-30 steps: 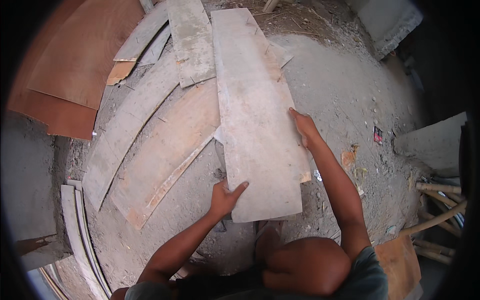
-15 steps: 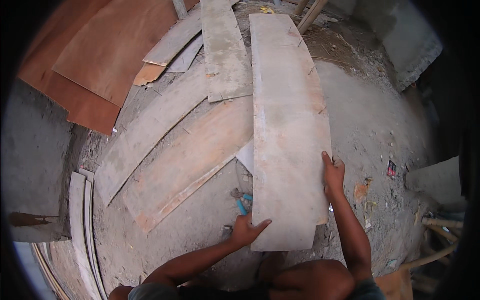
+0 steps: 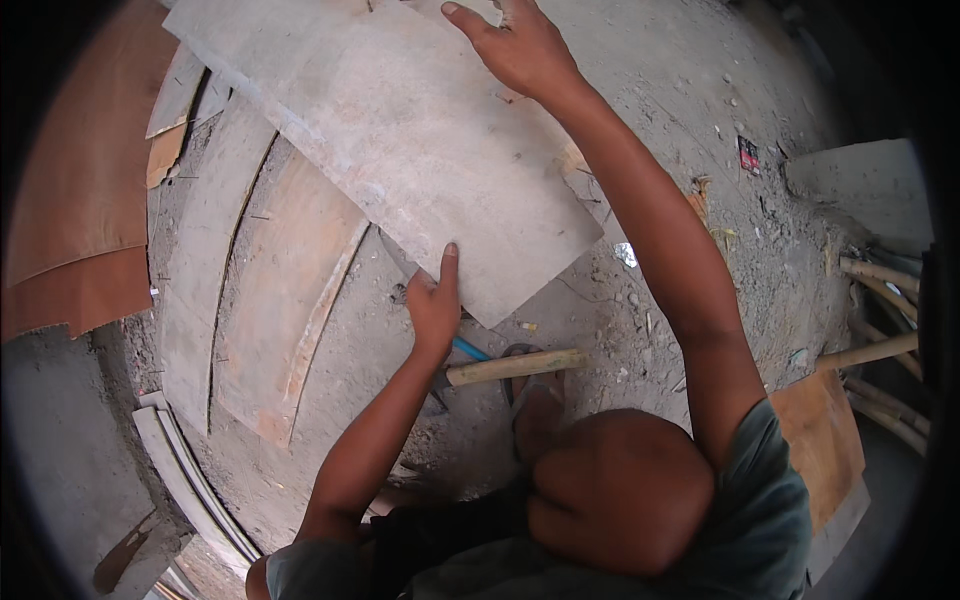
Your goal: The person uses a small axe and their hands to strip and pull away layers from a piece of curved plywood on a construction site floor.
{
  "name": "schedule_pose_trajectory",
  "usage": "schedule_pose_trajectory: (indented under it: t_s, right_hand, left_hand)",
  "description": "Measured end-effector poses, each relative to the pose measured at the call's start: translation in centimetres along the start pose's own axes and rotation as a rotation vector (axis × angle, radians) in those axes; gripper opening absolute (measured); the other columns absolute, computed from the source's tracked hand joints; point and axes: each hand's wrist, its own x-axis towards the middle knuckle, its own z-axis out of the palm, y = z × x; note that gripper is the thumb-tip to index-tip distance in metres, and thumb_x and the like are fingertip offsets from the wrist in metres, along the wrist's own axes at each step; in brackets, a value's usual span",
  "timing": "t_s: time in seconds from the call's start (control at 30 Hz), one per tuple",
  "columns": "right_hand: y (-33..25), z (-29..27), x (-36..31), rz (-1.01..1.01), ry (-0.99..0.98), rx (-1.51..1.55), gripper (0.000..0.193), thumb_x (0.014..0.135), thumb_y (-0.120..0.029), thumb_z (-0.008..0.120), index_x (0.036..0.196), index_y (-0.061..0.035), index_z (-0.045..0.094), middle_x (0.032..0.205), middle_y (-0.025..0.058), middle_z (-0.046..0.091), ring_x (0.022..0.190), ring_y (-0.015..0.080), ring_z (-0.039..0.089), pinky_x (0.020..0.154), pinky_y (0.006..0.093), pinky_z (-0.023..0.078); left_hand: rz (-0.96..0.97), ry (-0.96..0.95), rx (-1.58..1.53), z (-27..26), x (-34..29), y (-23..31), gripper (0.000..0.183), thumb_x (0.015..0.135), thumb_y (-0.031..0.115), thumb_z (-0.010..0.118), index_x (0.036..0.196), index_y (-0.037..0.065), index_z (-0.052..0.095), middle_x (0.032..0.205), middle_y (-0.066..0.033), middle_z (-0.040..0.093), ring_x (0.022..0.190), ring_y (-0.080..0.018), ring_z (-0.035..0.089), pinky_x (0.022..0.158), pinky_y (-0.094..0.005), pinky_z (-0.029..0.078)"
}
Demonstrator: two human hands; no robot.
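Observation:
A long plywood board [image 3: 400, 130], grey with dried cement and tinged orange, slants across the upper middle, its far end cut off by the picture's top. My left hand [image 3: 435, 305] grips its near left edge, thumb on the upper face and fingers beneath. Farther up, my right hand [image 3: 520, 50] holds the right long edge, its thumb lying over the board; some fingertips are hidden. Below the near corner, a blue-handled tool [image 3: 470, 349] lies partly covered by a wooden stick [image 3: 515, 367] beside my foot.
Cement-stained boards [image 3: 285, 300] with nails sticking up lie at left, near reddish-brown plywood sheets [image 3: 85, 180]. Narrow strips [image 3: 190, 480] rest by a concrete block [image 3: 60, 430]. At right are a concrete post [image 3: 860, 190] and bamboo poles [image 3: 880, 350]. Rubble litters the ground.
The board has turned, its far end swinging left and its near end moving away from me. My right hand has moved farther up and leftward. The wooden stick has come into sight.

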Motion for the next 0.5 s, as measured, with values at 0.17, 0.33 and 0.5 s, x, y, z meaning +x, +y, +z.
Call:
schedule_pose_trajectory:
  t_s: [0.17,0.33,0.5]
  right_hand:
    - [-0.8,-3.6,-8.6,-0.113,0.024,0.574,0.024,0.104,-0.024,0.064,0.103,-0.0017,0.073,0.084,0.0051,0.07,0.068,0.0119,0.061,0.063,0.027,0.049]
    - [2.6,-3.6,-25.6,-0.474,-0.659,0.157,0.018,0.088,-0.019,0.077,0.083,-0.0066,0.066,0.083,0.0088,0.066,0.07,0.0262,0.066,0.057,0.0349,0.05]
    - [6.8,-0.4,-38.7,-0.45,-0.704,-0.302,0.037,0.085,-0.038,0.077,0.106,-0.0085,0.07,0.118,0.003,0.066,0.113,0.0242,0.061,0.098,0.0465,0.046]
  left_hand:
    - [-0.28,-0.36,0.054,0.0,1.7,3.0,0.06,0.101,0.052,0.065,0.104,-0.008,0.067,0.093,-0.0177,0.074,0.075,-0.0257,0.076,0.065,-0.0333,0.062]
    - [-0.283,-0.347,-0.006,-0.7,1.8,2.2,0.06,0.1,0.047,0.069,0.11,-0.012,0.066,0.1,-0.0203,0.075,0.078,-0.0262,0.078,0.06,-0.0308,0.061]
    - [-0.36,-0.432,0.086,-0.1,0.5,1.0,0.063,0.097,0.053,0.072,0.109,-0.009,0.067,0.101,-0.0186,0.073,0.083,-0.0265,0.078,0.065,-0.0326,0.061]
